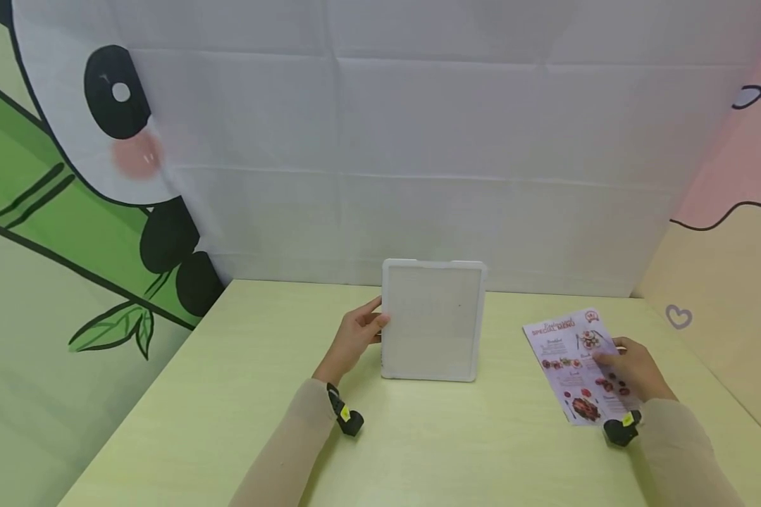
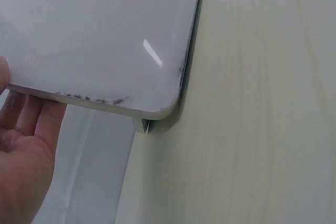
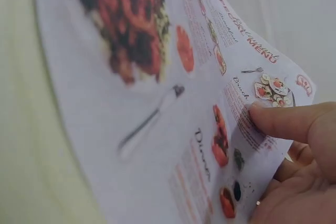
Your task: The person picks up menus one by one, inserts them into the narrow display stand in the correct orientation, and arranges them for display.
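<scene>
A white-framed display stand (image 1: pixel 432 320) with a clear front stands upright on the table in the head view. My left hand (image 1: pixel 354 336) grips its left edge, thumb in front and fingers behind. In the left wrist view the stand's panel (image 2: pixel 105 35) shows dark scuffs along its edge, and a small foot juts out near the corner. To the right, my right hand (image 1: pixel 634 370) pinches a printed menu sheet (image 1: pixel 561 345) by its right edge. The right wrist view shows the thumb (image 3: pixel 289 121) on the menu's printed face (image 3: pixel 142 114), fingers behind it.
The pale yellow-green table (image 1: pixel 279 338) reaches back to a white cloth backdrop (image 1: pixel 418 127). A cartoon-painted wall (image 1: pixel 70 246) borders it on the left, and a pink and cream wall (image 1: pixel 729 282) on the right. Each wrist wears a small black camera (image 1: pixel 350 421).
</scene>
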A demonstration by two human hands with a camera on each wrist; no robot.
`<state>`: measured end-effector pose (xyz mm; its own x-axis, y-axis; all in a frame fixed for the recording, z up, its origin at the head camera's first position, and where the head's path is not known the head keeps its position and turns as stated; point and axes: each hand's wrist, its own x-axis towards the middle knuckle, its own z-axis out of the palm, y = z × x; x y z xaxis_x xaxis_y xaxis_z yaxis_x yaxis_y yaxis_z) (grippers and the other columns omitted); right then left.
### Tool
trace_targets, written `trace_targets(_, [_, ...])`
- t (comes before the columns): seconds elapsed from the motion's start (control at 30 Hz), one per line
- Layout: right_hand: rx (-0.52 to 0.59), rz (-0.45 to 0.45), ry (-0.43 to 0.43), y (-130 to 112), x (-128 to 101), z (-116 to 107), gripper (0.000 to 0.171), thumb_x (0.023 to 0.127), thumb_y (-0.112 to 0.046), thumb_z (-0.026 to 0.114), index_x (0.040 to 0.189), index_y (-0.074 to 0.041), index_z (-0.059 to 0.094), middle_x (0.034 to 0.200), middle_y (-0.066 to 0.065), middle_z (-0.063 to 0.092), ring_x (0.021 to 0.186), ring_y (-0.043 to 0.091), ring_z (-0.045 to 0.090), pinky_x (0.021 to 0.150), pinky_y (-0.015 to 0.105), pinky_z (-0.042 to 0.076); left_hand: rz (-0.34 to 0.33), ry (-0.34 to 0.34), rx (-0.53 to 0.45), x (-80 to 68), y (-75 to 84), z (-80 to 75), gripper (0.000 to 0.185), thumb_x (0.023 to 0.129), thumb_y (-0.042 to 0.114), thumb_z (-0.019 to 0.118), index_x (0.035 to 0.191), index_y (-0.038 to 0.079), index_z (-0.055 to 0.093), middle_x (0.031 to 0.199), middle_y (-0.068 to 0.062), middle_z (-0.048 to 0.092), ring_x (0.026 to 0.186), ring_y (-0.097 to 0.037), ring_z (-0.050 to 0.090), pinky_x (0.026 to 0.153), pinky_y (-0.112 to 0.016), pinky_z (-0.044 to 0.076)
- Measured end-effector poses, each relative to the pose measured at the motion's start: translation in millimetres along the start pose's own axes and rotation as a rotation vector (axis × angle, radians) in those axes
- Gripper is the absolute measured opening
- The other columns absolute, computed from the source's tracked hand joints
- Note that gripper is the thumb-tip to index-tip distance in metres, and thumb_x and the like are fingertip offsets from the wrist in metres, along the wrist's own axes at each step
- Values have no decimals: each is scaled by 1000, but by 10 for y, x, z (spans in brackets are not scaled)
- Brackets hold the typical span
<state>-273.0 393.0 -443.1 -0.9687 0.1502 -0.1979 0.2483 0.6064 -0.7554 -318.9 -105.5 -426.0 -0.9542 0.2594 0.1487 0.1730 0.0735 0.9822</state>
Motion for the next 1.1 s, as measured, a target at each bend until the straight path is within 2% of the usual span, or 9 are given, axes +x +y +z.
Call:
trace_targets(0.1, [8,15,-6,-42,-25,-17,66,96,-27,57,139,14,27,98,26,63,67,18,64,57,34,55,2,1,-7,0,3,-1,57,94,30,60,146,21,42,124,-17,64,105,-25,66,85,-37,58])
trace_targets(0.23, [40,29,-21,-68,-49,-34,63,96,-27,58,138,10,30,88,15,67,67,20,66,58,36,57,-1,1,-12,8,-5,-5,56,94,30,60,146,21,42,124,-17,64,105,-25,66,85,-37,58])
trace_targets(0.37, [82,9,-31,-69,-75,-46,58,95,-28,60,133,8,37,82,6,68,69,21,67,60,38,58,-10,-3,-10,14,-6,-5,55,95,28,59,147,21,42,124,-18,63,106,-25,66,85,-38,57])
trace_targets(0.47, [114,-24,-42,-83,-103,-57,57,95,-29,62,131,9,39,84,5,69,70,23,68,62,39,58,-16,-12,-6,7,8,-7,54,96,25,57,147,20,40,125,-19,62,106,-25,65,85,-38,57])
trace_targets(0.67, [167,-43,-81,-155,-130,-95,60,93,-33,64,132,6,39,86,3,70,73,24,69,65,39,59,-12,-38,3,-74,167,-5,54,98,21,56,148,15,38,125,-21,62,107,-25,65,87,-37,57])
trace_targets(0.8, [211,-38,-115,-197,-117,-113,62,94,-31,63,135,6,36,88,0,70,76,22,69,68,38,59,-5,-40,2,-127,258,1,54,98,21,56,148,13,39,125,-21,62,107,-25,65,87,-38,57])
trace_targets(1.1, [201,-40,-158,-276,-113,-130,74,97,-33,59,145,9,21,96,-1,65,85,18,66,74,36,57,-7,-43,-5,-129,238,1,53,98,21,56,148,15,40,125,-21,61,106,-25,65,86,-37,57])
